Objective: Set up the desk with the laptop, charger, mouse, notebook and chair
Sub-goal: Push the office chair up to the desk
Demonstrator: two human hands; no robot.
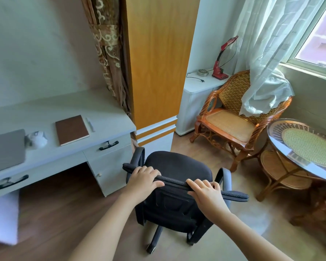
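A black office chair (177,166) with armrests stands on the wooden floor, to the right of the desk and facing away from me. My left hand (143,178) and my right hand (205,193) both grip the top edge of its backrest. On the pale grey desk (64,106) at the left lie a closed grey laptop (5,149), a white mouse (36,139), a brown notebook (71,129) and a white pen (90,124). No charger is visible.
A tall orange-and-white cabinet (156,72) stands just beyond the chair. A rattan armchair (234,121) and a round glass-topped table (307,147) crowd the right side. A low white cabinet (198,97) carries a red lamp (220,59). The kneehole (54,185) under the desk is open.
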